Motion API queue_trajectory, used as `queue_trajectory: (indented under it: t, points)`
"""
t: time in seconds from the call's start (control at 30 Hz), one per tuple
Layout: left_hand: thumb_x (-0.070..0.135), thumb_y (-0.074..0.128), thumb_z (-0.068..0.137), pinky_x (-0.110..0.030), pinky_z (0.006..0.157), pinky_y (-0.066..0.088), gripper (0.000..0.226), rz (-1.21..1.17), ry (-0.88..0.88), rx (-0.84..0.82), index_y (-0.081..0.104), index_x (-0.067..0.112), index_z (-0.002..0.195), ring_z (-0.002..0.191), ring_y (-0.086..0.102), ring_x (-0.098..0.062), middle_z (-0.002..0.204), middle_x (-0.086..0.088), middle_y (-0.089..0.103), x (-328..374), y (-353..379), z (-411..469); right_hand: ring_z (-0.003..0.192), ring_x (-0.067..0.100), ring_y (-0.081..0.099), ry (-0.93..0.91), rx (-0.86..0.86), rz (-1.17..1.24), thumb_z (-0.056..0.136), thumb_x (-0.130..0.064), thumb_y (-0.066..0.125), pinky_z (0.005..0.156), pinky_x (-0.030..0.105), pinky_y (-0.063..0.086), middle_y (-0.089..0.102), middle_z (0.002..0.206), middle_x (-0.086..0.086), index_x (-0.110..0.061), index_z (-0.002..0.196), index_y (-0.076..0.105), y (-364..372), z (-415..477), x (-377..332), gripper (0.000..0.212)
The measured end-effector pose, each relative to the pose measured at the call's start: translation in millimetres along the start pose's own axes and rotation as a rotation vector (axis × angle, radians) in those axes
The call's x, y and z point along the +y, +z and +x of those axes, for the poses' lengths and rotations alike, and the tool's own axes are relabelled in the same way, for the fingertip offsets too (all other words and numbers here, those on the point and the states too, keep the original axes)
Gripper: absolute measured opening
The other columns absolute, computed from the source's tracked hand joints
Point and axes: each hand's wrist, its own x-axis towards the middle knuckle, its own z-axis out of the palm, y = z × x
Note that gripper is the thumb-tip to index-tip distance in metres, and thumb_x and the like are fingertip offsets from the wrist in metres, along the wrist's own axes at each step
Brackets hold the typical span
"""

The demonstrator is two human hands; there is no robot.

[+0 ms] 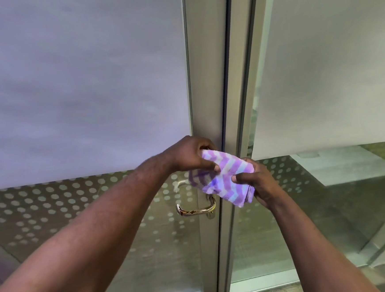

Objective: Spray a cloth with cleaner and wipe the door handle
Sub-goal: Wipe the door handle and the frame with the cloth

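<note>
A purple-and-white striped cloth point(226, 177) is folded between both hands in front of a glass door. My left hand point(188, 155) pinches its upper left end. My right hand point(256, 182) grips its lower right side, thumb on top. A shiny metal lever door handle point(195, 209) sits on the door's metal frame just below the cloth, apart from it. No cleaner bottle is in view.
The door's metal frame point(206, 75) runs vertically through the middle. Frosted panels point(78, 85) cover the upper glass, and a dotted band point(53, 203) lies below them. A second glass panel point(329, 204) stands to the right.
</note>
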Motion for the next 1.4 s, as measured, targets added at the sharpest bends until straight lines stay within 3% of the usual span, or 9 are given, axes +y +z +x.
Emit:
queue_trajectory:
  t: [0.23, 0.4, 0.53, 0.67, 0.8, 0.97, 1.17, 1.27, 1.4]
  points:
    - [0.036, 0.087, 0.079, -0.03, 0.074, 0.054, 0.028, -0.076, -0.033, 0.04, 0.075, 0.019, 0.097, 0.084, 0.071, -0.012, 0.091, 0.006, 0.076, 2, 1, 9, 0.119, 0.048, 0.064, -0.078, -0.121, 0.414, 0.071, -0.012, 0.086, 0.096, 0.065, 0.054, 0.062, 0.136, 0.033, 0.002, 0.138, 0.057, 9, -2, 8, 0.075]
    - [0.032, 0.086, 0.082, -0.028, 0.071, 0.051, 0.025, -0.26, -0.048, 0.166, 0.073, 0.015, 0.096, 0.08, 0.07, -0.012, 0.091, -0.001, 0.077, -4, 6, 10, 0.124, 0.04, 0.063, -0.11, -0.144, 0.635, 0.057, -0.02, 0.097, 0.1, 0.058, 0.054, 0.066, 0.136, 0.019, -0.005, 0.134, 0.067, 23, -6, 27, 0.084]
    - [0.042, 0.079, 0.086, -0.031, 0.081, 0.054, 0.037, -0.014, 0.024, 0.278, 0.068, 0.023, 0.116, 0.094, 0.067, -0.012, 0.108, 0.005, 0.072, -9, 15, 7, 0.098, 0.037, 0.072, -0.149, 0.108, 0.479, 0.074, -0.006, 0.07, 0.088, 0.06, 0.054, 0.075, 0.108, 0.016, -0.008, 0.113, 0.076, 35, -1, 20, 0.039]
    - [0.025, 0.069, 0.092, -0.038, 0.081, 0.048, 0.022, 0.374, 0.408, 0.778, 0.071, 0.012, 0.11, 0.099, 0.064, -0.027, 0.108, -0.006, 0.07, -14, 1, 4, 0.074, 0.022, 0.061, -0.443, 0.504, 0.133, 0.067, -0.011, 0.068, 0.073, 0.037, 0.05, 0.065, 0.082, 0.009, -0.005, 0.094, 0.069, 28, 4, 11, 0.027]
    - [0.019, 0.063, 0.091, -0.047, 0.104, 0.04, 0.029, 0.534, 0.477, 0.912, 0.069, 0.01, 0.118, 0.13, 0.055, -0.035, 0.136, -0.016, 0.062, -23, -14, 11, 0.065, -0.003, 0.052, -0.761, 0.762, -0.406, 0.074, -0.02, 0.078, 0.065, 0.013, 0.044, 0.06, 0.078, 0.0, 0.0, 0.094, 0.062, 44, -4, 13, 0.032]
    - [0.014, 0.058, 0.094, -0.052, 0.126, 0.022, 0.041, 0.615, 0.484, 0.842, 0.062, 0.008, 0.134, 0.15, 0.036, -0.038, 0.157, -0.02, 0.045, -43, -24, 21, 0.1, 0.016, 0.071, -0.948, 0.501, -0.752, 0.079, -0.009, 0.083, 0.091, 0.029, 0.055, 0.073, 0.116, 0.002, -0.008, 0.126, 0.069, 58, 6, 45, 0.049]
    - [0.015, 0.05, 0.099, -0.052, 0.127, 0.016, 0.041, 0.669, 0.511, 0.821, 0.059, 0.005, 0.138, 0.15, 0.036, -0.041, 0.156, -0.022, 0.045, -55, -24, 27, 0.106, 0.023, 0.072, -0.809, 0.355, -0.887, 0.078, -0.008, 0.084, 0.089, 0.041, 0.057, 0.074, 0.12, 0.002, -0.011, 0.127, 0.069, 58, 21, 83, 0.051]
    - [0.018, 0.045, 0.102, -0.053, 0.128, 0.015, 0.042, 0.682, 0.512, 0.825, 0.058, 0.005, 0.139, 0.149, 0.037, -0.041, 0.156, -0.023, 0.045, -55, -24, 28, 0.105, 0.013, 0.071, -0.636, 0.332, -0.878, 0.077, -0.028, 0.089, 0.089, 0.032, 0.057, 0.074, 0.118, -0.009, -0.024, 0.126, 0.069, 57, 24, 90, 0.054]
    - [0.016, 0.051, 0.1, -0.052, 0.128, 0.013, 0.042, 0.698, 0.517, 0.844, 0.057, 0.005, 0.14, 0.15, 0.036, -0.041, 0.157, -0.022, 0.045, -55, -22, 30, 0.095, 0.015, 0.073, -0.586, 0.428, -0.863, 0.069, -0.019, 0.093, 0.081, 0.019, 0.052, 0.076, 0.11, -0.009, -0.032, 0.12, 0.067, 61, 18, 90, 0.059]
